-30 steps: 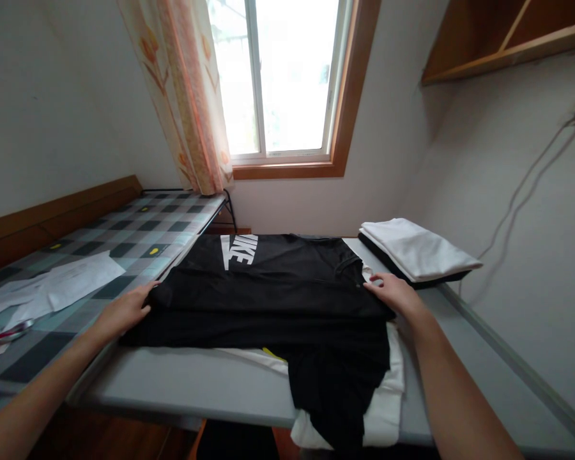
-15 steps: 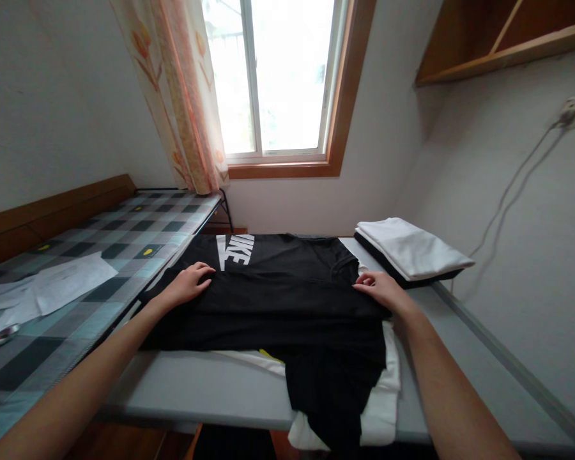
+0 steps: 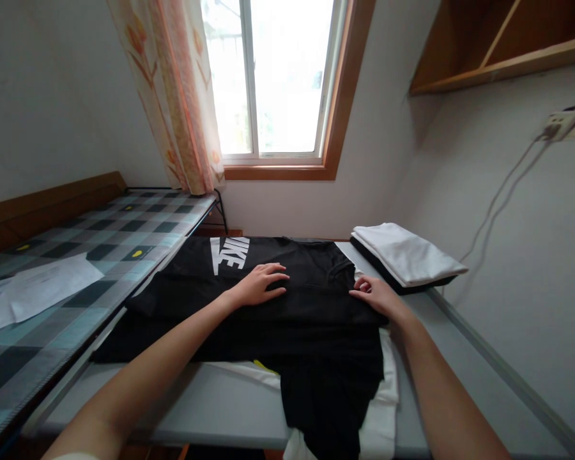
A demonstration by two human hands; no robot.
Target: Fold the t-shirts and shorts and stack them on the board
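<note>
Right now the left hand (image 3: 263, 284) rests flat on the black shirt (image 3: 311, 313), fingers spread and gripping nothing, while the right hand (image 3: 376, 295) has thumb and fingertips together at the shirt's shoulder edge; whether they pinch cloth, I can't tell. The shirt lies spread across the grey table (image 3: 234, 402), over a white cloth (image 3: 387, 383). Beyond the right hand, a white piece (image 3: 407, 252) and a dark one (image 3: 389, 277) are already folded and stacked. The shirt, I'd judge, is far from that state: long ridges cross its body, and the near sleeve (image 3: 328, 396) sprawls loose toward the table's edge. Its fabric looks matt, thin and limp beside crisp white lettering (image 3: 234, 252); the stacked pieces look thicker and squarer. Leftward, crumpled papers (image 3: 52, 287) lie on the checked bed (image 3: 124, 236).
</note>
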